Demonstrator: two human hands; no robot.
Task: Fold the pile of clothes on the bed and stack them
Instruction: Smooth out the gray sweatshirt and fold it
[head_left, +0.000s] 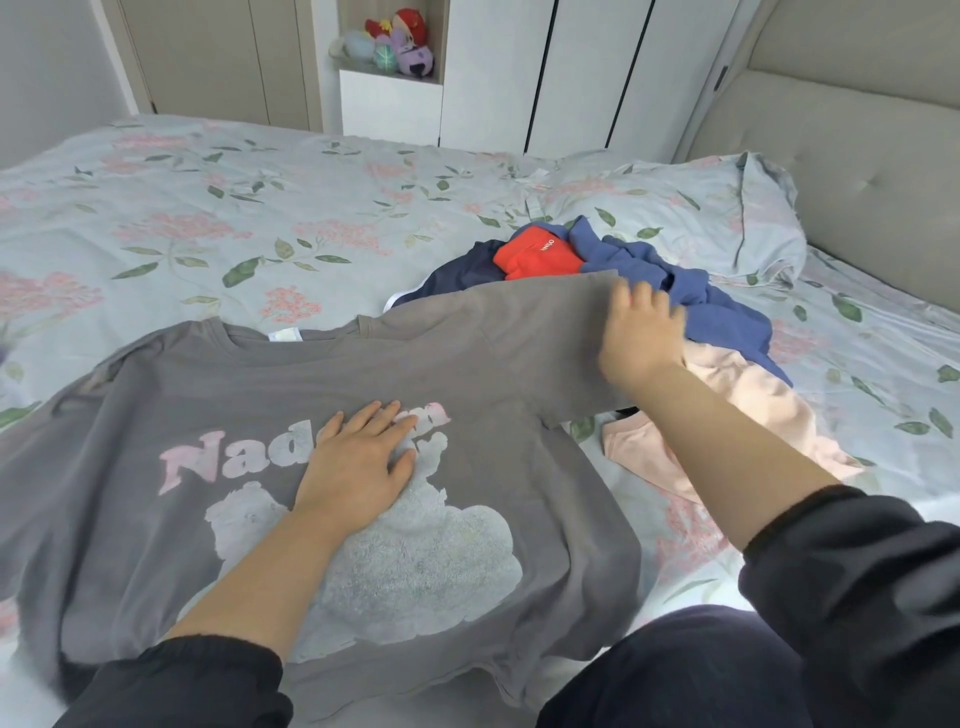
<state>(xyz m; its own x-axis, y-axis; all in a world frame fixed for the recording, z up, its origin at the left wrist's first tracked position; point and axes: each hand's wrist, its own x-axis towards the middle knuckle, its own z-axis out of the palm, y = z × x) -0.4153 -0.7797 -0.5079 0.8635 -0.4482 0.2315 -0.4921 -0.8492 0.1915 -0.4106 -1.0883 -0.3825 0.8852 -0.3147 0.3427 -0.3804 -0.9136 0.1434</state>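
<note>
A grey T-shirt (156, 519) with pink lettering and a pale bear print lies spread face up on the bed. My left hand (358, 462) rests flat on its chest print. My right hand (639, 338) lies on the shirt's right sleeve, which stretches out over the pile; the hand is blurred, so I cannot tell whether the fingers pinch the cloth. Behind the sleeve sits the unfolded pile: a red garment (540, 257), a blue one (701, 296), a dark navy one (462, 275) and a pale pink one (748, 415).
The bed has a pale blue floral sheet (234, 223). A matching pillow (701, 213) lies at the right by a padded headboard (857, 171). Wardrobe doors and a shelf of plush toys (395, 41) stand beyond the bed. My knee (675, 670) rests near the shirt's hem.
</note>
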